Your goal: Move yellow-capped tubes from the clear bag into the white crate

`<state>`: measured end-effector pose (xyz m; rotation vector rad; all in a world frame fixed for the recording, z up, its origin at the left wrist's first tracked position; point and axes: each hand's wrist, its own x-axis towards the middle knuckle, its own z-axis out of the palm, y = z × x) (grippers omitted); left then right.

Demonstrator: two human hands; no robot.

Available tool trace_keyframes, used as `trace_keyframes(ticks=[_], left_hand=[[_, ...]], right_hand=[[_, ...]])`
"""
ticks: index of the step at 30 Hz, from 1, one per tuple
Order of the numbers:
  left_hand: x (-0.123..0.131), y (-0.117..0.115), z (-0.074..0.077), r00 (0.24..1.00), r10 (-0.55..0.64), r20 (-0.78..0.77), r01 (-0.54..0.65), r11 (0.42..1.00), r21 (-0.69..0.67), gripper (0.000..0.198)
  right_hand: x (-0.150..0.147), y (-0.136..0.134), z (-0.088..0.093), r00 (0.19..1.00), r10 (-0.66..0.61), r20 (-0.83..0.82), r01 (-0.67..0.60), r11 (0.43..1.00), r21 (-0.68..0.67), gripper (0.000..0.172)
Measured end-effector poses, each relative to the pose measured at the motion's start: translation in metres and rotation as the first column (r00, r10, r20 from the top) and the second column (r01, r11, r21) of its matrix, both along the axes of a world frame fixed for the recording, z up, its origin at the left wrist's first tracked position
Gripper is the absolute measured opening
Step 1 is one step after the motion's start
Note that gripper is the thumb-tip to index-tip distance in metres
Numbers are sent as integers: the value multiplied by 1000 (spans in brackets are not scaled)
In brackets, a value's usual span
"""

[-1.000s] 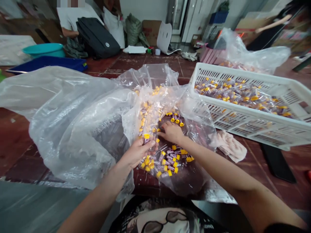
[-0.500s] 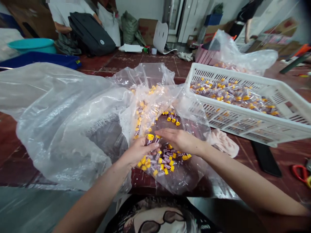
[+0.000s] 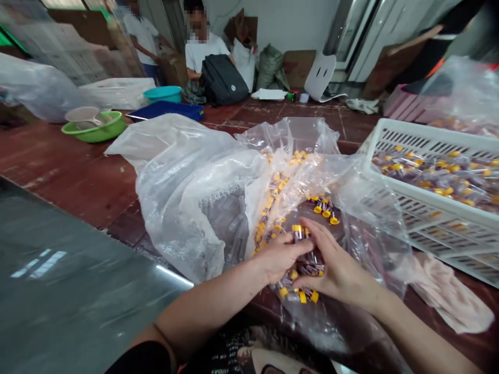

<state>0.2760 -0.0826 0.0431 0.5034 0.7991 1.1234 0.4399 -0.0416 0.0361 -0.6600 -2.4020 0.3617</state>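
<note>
Carrying the work, the table [image 3: 86,166] runs well past the crate on its left. The plastic [image 3: 195,150] lies crumpled over it, left of the crate, milky in its far-left part and clear nearest the crate. Inside the crate [image 3: 429,193] is a broad layer of wrapped tubes [image 3: 438,176], so a good share looks done. Left over, it seems, are the loose tubes [image 3: 309,297]: some on the clear plastic left of the crate, and many more showing through the folds farther from it.

The left hand [image 3: 278,257] holds a small upright bunch, fingers closed round it, left of the crate's near wall. The right hand [image 3: 337,270], on the bunch's crate side, curves round with thumb and fingers wide apart; whether it presses, I cannot tell. The held tubes [image 3: 299,237] look slim and clear, with a dark purple pattern, topped by bright yellow caps [image 3: 297,228], at least two showing.
</note>
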Motion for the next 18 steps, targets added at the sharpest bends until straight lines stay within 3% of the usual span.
trace_keyframes(ticks=[4,8,12,14,15,17,18], left_hand=[[-7,-4,4,1000,-1,12,2,1000,-15,40],[-10,-6,0,998,-61,-28,62,998,22,45],[-12,-6,2,962,-129,-241,173,970,169,35],[-24,-6,13,880,-172,-443,327,896,302,30],[-35,-4,19,823,-134,-552,380,853,359,30],[-71,3,32,661,111,-742,361,820,444,31],[-94,9,36,512,264,-818,300,837,457,28]], right_hand=[[0,2,1,999,-26,-27,28,997,73,83],[-6,-1,2,999,12,-29,-10,998,55,89],[-14,-4,11,992,100,73,-104,992,66,83],[-4,5,22,994,82,77,-92,988,125,72],[8,14,31,999,19,46,-27,984,177,69],[48,40,55,973,-224,-55,230,927,296,71],[73,54,69,923,-368,-115,385,858,340,74]])
